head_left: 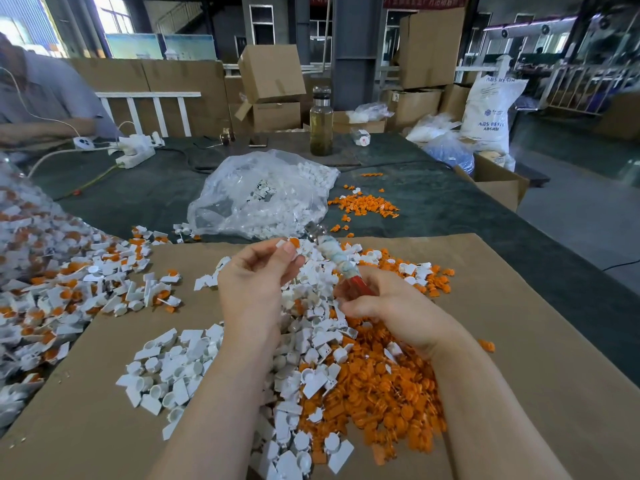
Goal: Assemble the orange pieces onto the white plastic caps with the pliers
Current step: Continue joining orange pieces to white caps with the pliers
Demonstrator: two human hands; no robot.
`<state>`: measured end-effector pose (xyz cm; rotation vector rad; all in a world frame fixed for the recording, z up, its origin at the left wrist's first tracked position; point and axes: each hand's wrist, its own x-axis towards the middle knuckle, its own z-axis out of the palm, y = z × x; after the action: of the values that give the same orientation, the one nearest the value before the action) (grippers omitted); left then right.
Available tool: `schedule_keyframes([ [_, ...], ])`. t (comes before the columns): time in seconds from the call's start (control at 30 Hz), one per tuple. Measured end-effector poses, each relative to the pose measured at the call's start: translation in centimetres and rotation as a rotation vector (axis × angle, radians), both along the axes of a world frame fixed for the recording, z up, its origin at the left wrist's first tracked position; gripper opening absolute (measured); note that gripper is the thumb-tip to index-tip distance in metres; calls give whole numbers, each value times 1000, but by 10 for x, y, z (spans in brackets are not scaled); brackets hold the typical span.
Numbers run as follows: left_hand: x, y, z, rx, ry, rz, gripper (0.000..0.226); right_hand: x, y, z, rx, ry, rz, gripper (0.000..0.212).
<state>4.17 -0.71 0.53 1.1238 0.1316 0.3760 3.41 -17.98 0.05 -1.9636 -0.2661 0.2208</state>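
Pinching one white cap (290, 244) in left hand (254, 282) fingers, right hand (388, 306) grips one pliers (337, 263).

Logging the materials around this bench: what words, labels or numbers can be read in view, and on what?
"ABS RESIN" and "ABS": printed on the white sack standing right of the table; its top line is partly cut off, and the logo and small print are too blurred to read.
Red banner at top: characters too blurred to read.
Carton mark: unreadable.
Nothing else carries readable text.
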Motion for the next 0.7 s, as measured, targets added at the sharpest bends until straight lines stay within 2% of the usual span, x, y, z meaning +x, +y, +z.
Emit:
schedule_keyframes([
  [0.13, 1, 4, 1, -10, -8, 14, 7, -4, 3, 2, -17, 26, 67, 20],
  [0.2, 2, 6, 1, -1, -1, 16, 7, -4, 4, 1, -30, 44, 77, 30],
  [0.3, 2, 6, 0, 30, -14, 8, 9, -3, 7, 0, -56, 51, 79, 34],
  [0.4, 2, 6, -2, 48, -23, 5, 11, -3, 8, -1, -114, 33, 89, 32],
  [0.5, 2, 7, -2, 29, -21, 1, 12, -1, 9, -2, -107, -5, 91, 12],
  [0.7, 3, 7, -1, 3, 4, 17, 13, -3, 15, -1, -213, -121, 74, 15],
])
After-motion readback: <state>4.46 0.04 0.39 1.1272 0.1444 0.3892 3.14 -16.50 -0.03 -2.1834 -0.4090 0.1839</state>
